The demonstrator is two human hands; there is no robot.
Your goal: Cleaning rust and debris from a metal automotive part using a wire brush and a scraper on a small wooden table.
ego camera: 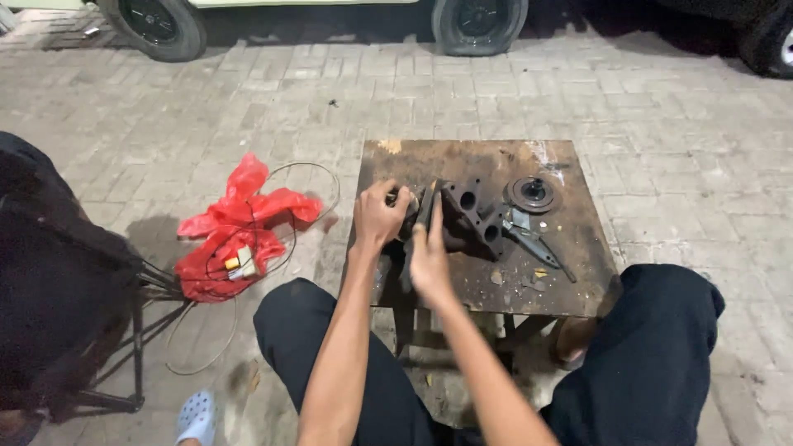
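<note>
I sit at a small rusty metal table (545,281) on brick paving. My left hand (377,216) is closed around a small round metal part at the table's left side. My right hand (429,256) grips a dark flat tool (426,206) that points up toward that part. Just right of my hands lies a dark cast metal bracket (477,213) with round holes. A round grooved disc (531,194) sits at the table's far right, and a grey metal tool (533,242) lies below it.
A red plastic bag (235,231) with small items and a loop of wire lies on the paving to the left. A dark chair or stool frame (58,281) stands at far left. Vehicle tyres (479,23) line the top. A pale sandal (197,417) is at the bottom left.
</note>
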